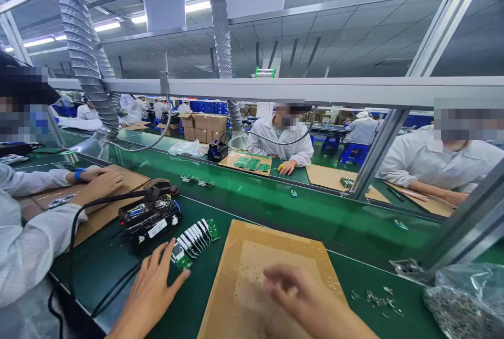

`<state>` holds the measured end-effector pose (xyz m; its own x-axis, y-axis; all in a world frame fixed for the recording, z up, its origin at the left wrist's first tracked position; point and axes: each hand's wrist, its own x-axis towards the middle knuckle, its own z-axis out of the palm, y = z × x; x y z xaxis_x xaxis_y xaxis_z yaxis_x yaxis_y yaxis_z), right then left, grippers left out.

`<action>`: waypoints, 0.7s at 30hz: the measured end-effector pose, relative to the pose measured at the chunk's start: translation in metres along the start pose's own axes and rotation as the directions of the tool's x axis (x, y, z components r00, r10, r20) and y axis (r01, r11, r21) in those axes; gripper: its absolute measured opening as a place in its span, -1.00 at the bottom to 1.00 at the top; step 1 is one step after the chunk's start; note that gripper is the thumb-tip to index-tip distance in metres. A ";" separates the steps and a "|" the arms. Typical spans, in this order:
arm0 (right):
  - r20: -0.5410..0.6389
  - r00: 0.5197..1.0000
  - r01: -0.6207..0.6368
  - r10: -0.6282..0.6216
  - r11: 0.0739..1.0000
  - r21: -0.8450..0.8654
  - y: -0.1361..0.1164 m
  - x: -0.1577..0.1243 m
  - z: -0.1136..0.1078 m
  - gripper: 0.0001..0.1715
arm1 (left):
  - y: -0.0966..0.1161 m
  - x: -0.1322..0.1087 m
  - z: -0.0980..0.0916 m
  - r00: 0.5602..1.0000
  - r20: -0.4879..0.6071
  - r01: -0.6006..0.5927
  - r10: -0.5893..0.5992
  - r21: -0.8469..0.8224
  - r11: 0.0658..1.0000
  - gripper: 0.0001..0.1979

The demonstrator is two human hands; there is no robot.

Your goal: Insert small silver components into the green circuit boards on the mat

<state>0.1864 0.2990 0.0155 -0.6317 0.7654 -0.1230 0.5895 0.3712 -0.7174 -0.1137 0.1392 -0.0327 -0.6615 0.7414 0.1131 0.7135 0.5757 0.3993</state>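
Note:
My left hand reaches in from the lower left with its fingers spread. Its thumb and index fingertips are at the near end of a row of green circuit boards with white parts standing on them; whether they touch is hard to tell. My right hand is over a cardboard sheet on the green bench. Motion smears its partly curled fingers, so I cannot see whether anything is between them. Small pale bits are scattered on the cardboard beside it.
A black soldering station with cables stands at the left, near a co-worker's hands. Loose metal parts and a clear plastic bag of metal parts lie at the right. Beyond runs a green conveyor belt carrying small boards.

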 end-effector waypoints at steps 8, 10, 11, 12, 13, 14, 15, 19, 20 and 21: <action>0.104 0.994 0.049 -0.039 0.994 -0.094 -0.102 0.164 0.070 -0.82 | -0.014 0.003 0.023 0.997 -0.053 0.054 -0.053 0.028 0.998 -0.09; 0.114 0.993 0.039 -0.023 0.990 -0.139 -0.105 0.177 0.087 -0.80 | -0.015 0.005 0.025 0.996 -0.066 0.053 -0.056 -0.034 0.998 -0.12; 0.121 0.993 0.033 -0.014 0.987 -0.155 -0.105 0.182 0.093 -0.79 | -0.015 0.006 0.026 0.995 -0.075 0.054 -0.060 -0.073 0.996 -0.12; 0.127 0.992 0.027 -0.006 0.986 -0.165 -0.104 0.185 0.098 -0.78 | -0.014 0.006 0.026 0.994 -0.085 0.055 -0.065 -0.119 0.991 -0.12; 0.133 0.991 0.021 0.002 0.985 -0.170 -0.103 0.188 0.102 -0.76 | -0.013 0.006 0.026 0.993 -0.090 0.055 -0.072 -0.176 0.983 -0.12; 0.140 0.990 0.016 0.008 0.986 -0.167 -0.102 0.191 0.104 -0.75 | -0.012 0.005 0.026 0.993 -0.087 0.059 -0.083 -0.246 0.967 -0.13; 0.148 0.989 0.013 0.010 0.987 -0.158 -0.101 0.193 0.106 -0.73 | -0.010 0.005 0.025 0.992 -0.075 0.070 -0.100 -0.329 0.942 -0.12; 0.174 0.985 0.034 -0.018 0.996 -0.085 -0.100 0.195 0.107 -0.74 | -0.004 0.004 0.020 0.977 0.024 0.169 -0.212 -0.696 0.698 -0.02; 0.173 0.984 0.042 -0.030 0.997 -0.070 -0.099 0.194 0.108 -0.77 | -0.002 0.005 0.019 0.971 0.041 0.186 -0.235 -0.747 0.638 0.02; 0.170 0.985 0.051 -0.041 0.997 -0.059 -0.099 0.193 0.108 -0.78 | -0.001 0.007 0.017 0.967 0.054 0.197 -0.250 -0.780 0.595 0.03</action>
<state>-0.0485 0.3529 -0.0115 -0.7314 0.6494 -0.2082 0.5849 0.4403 -0.6812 -0.1154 0.1495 -0.0482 -0.8053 0.5916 -0.0393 0.1139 0.2194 0.9690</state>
